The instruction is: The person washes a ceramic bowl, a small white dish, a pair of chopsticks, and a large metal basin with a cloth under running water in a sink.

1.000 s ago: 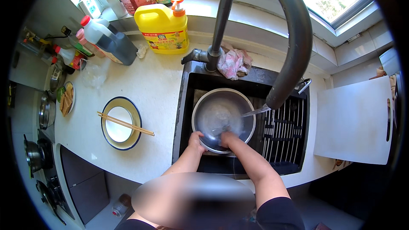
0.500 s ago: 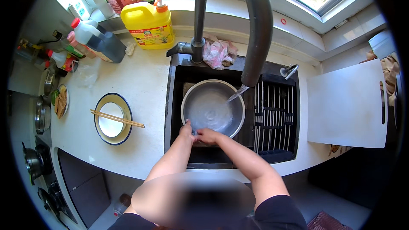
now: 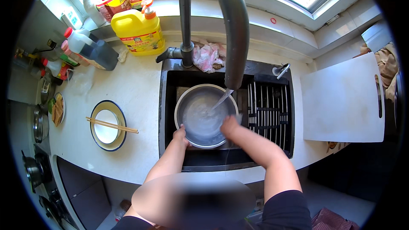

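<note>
A round metal basin point(image 3: 177, 115) sits in the dark sink point(image 3: 217, 160) with cloudy water inside. Water runs into it from the thick grey faucet point(image 3: 235, 55). My left hand point(image 3: 180, 136) grips the basin's near-left rim, thumb over the edge and fingers underneath, partly hidden. At the right rim, my right hand point(image 3: 230, 127) is closed and smeared by motion. A pale, blurred bit shows beside its fingers, too unclear to name.
A metal drying rack point(image 3: 269, 115) fills the sink's right side. A white cutting board point(image 3: 341, 102) stands farther right. On the left counter are stacked bowls point(image 3: 106, 133) with chopsticks point(image 3: 111, 125). Bottles and a yellow pump jug point(image 3: 140, 34) line the back; a crumpled cloth point(image 3: 208, 57) lies by the faucet.
My right hand has moved from the near rim, beside my left, up to the right rim. My left hand stays at the near-left rim. The view has shifted slightly.
</note>
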The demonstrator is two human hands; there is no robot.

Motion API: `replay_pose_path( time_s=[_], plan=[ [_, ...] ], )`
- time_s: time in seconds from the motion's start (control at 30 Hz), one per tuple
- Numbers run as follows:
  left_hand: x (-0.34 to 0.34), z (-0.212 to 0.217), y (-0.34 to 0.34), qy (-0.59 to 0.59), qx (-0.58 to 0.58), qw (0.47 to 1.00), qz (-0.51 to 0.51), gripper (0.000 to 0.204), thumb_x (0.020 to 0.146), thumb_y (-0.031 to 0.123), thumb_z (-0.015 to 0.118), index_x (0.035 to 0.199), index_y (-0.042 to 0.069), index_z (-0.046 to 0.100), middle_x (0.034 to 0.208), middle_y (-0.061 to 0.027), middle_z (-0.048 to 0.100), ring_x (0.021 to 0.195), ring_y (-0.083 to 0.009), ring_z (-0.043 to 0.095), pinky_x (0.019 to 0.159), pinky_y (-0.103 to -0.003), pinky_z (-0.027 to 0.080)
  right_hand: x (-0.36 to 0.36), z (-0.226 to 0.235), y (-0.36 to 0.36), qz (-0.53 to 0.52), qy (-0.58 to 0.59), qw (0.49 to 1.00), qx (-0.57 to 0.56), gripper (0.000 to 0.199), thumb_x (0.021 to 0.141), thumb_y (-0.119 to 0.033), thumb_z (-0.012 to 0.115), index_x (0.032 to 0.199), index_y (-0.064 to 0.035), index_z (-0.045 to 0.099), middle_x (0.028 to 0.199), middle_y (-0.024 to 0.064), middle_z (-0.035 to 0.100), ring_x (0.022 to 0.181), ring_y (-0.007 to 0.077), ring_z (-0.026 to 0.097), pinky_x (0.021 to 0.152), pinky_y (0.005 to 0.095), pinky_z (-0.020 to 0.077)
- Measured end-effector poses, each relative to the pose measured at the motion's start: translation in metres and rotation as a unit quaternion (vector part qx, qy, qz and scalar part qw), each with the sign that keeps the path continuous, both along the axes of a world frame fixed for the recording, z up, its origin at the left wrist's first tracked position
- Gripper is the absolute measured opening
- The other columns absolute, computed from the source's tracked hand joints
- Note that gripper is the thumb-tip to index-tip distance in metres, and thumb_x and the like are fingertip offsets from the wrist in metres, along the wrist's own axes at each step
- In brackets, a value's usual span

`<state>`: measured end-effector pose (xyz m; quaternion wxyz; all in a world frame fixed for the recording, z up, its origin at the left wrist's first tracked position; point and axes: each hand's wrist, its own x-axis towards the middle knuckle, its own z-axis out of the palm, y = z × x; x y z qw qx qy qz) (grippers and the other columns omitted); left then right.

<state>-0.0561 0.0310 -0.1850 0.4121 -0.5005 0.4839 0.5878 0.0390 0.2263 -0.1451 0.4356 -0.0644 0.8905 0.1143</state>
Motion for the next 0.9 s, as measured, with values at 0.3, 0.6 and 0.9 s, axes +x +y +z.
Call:
replay_pose_path(
  time_s=[0.3, 0.6, 0.9],
  plan=[
    [0.006, -0.065, -0.019, 0.002, -0.053, 0.997, -0.062, 0.038, 0.077, -0.008, 0.043, 0.114, -0.005, 0.049, 0.103, -0.0263, 0.056, 0.088, -0.0451, 0.058, 0.061, -0.064, 0.043, -0.05, -0.067, -0.088, -0.188, 0.113, 0.933, -0.285, 0.063, 0.08, -0.014, 0.048, 0.139, -0.0241, 0.028, 0.146, 0.0049, 0.023, 0.134, 0.0308, 0.022, 0.107, 0.0479, 0.0185],
    [0.01, -0.041, -0.008, 0.008, -0.098, 0.992, -0.083, 0.035, 0.089, 0.013, 0.05, 0.121, 0.002, 0.045, 0.117, -0.0166, 0.054, 0.096, -0.0399, 0.057, 0.067, -0.061, 0.041, -0.014, -0.034, -0.014, -0.136, -0.082, 0.987, -0.031, 0.041, 0.083, -0.02, 0.047, 0.122, -0.0102, 0.053, 0.139, 0.0113, 0.038, 0.128, 0.0298, 0.035, 0.1, 0.0501, 0.029],
    [0.013, -0.039, 0.007, 0.052, -0.173, 0.979, -0.096, 0.031, 0.08, -0.004, 0.051, 0.111, -0.004, 0.052, 0.098, -0.0212, 0.06, 0.08, -0.0379, 0.062, 0.056, -0.057, 0.046, -0.06, -0.105, -0.067, 0.017, 0.195, 0.977, -0.089, 0.045, 0.083, -0.023, 0.046, 0.128, -0.0213, 0.047, 0.146, 0.0097, 0.022, 0.134, 0.0344, 0.016, 0.105, 0.0538, 0.0165]
  ],
)
